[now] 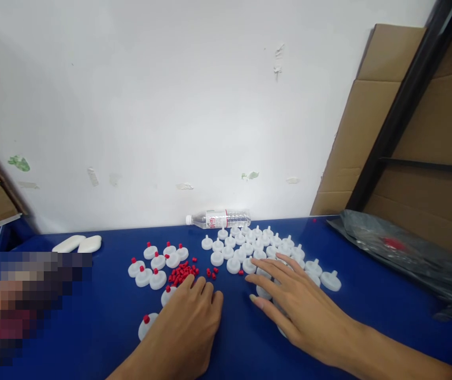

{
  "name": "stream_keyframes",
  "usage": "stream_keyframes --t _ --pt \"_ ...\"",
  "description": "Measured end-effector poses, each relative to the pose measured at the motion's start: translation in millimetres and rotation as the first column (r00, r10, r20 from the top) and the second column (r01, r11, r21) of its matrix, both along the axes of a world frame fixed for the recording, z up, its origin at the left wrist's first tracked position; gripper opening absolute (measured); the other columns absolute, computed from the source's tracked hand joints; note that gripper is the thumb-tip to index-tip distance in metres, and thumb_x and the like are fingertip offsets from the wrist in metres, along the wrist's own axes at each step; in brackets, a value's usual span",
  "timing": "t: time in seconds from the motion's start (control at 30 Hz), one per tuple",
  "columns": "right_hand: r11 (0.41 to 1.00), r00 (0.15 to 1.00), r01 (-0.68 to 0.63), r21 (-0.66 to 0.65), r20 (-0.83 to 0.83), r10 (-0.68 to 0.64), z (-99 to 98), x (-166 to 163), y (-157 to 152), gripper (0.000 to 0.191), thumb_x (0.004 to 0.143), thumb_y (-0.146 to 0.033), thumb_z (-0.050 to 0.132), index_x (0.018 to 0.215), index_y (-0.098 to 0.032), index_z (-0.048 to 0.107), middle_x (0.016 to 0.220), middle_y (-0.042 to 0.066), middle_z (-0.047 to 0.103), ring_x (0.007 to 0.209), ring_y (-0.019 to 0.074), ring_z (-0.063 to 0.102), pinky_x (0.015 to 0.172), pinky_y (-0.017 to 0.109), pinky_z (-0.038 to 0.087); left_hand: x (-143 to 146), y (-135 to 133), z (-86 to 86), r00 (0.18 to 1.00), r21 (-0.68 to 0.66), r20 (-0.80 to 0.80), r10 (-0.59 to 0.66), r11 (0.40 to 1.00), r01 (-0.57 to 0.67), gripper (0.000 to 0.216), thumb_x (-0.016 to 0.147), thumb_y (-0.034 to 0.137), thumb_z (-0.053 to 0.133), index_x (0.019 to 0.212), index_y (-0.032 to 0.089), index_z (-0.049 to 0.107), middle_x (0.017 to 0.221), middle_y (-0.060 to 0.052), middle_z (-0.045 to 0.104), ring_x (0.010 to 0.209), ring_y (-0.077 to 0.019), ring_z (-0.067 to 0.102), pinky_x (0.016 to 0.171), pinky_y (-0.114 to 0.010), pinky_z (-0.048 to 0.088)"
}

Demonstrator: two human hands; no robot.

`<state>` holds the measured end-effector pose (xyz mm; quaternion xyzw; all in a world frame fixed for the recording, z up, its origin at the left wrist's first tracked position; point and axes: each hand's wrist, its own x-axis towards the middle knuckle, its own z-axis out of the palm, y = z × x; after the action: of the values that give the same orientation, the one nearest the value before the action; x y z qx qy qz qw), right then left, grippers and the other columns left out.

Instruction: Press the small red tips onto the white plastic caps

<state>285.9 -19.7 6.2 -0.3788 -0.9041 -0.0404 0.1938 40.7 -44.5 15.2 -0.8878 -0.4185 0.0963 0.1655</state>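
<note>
My left hand (188, 322) is curled at the near edge of a pile of small red caps (182, 271). Its fingertips are hidden beneath it, so I cannot see what they hold. Around and left of that pile stand several white nozzle lids, such as one white lid with a red cap on its spout (157, 279). My right hand (289, 301) reaches palm down over the near side of a large group of white nozzle lids with bare spouts (232, 265). Its fingers are spread apart, and it covers some of the lids.
A clear plastic bottle (220, 218) lies against the wall on the blue table (103, 306). Two white rounded objects (90, 244) rest at the back left. Dark plastic bags (403, 253) lie on the right, near cardboard (364, 121) and a black frame. A pixelated patch hides the left side.
</note>
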Motion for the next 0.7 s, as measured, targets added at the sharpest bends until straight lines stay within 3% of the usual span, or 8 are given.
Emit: stream_keyframes --t 0.2,0.37,0.5,0.7 --pt "1.000 1.000 -0.024 -0.001 -0.006 0.024 1.0 0 0 0.029 0.108 -0.036 0.047 0.130 -0.028 0.063 0.142 0.008 0.062 0.138 0.0292 0.053 0.120 0.061 0.033 0 1 1.9 0.985 -0.048 -0.049 0.166 0.985 -0.168 0.027 0.090 0.019 0.050 0.105 0.011 0.071 0.099 -0.020 0.070 0.095 -0.0369 0.067 0.088 -0.055 0.052" --pt "1.000 1.000 -0.025 0.000 -0.016 0.025 0.3 1 2 0.026 0.107 -0.036 0.048 0.127 -0.029 0.064 0.142 0.006 0.063 0.138 0.0285 0.053 0.120 0.061 0.033 -6 3 3.1 0.972 -0.068 -0.058 0.229 0.970 -0.233 0.029 0.091 0.020 0.050 0.107 0.010 0.072 0.099 -0.021 0.071 0.094 -0.0368 0.068 0.084 -0.052 0.053" --pt "1.000 0.999 -0.027 -0.005 -0.026 0.027 0.0 1 2 0.023 0.107 -0.035 0.049 0.123 -0.030 0.065 0.141 0.004 0.063 0.136 0.0273 0.054 0.121 0.060 0.032 -14 4 4.8 0.955 -0.084 -0.086 0.285 0.953 -0.292 0.039 0.093 0.021 0.051 0.125 0.007 0.069 0.107 -0.024 0.072 0.098 -0.0374 0.069 0.086 -0.051 0.052" --pt "0.999 0.999 -0.025 -0.021 -0.028 0.025 1.1 1 1 0.022 0.107 -0.033 0.048 0.121 -0.028 0.065 0.138 0.004 0.065 0.135 0.0265 0.055 0.122 0.059 0.031 -23 1 19.3 0.860 -0.106 -0.077 0.505 0.853 -0.511 0.035 0.088 0.005 0.048 0.110 0.011 0.075 0.101 -0.021 0.074 0.091 -0.0348 0.072 0.080 -0.046 0.055"
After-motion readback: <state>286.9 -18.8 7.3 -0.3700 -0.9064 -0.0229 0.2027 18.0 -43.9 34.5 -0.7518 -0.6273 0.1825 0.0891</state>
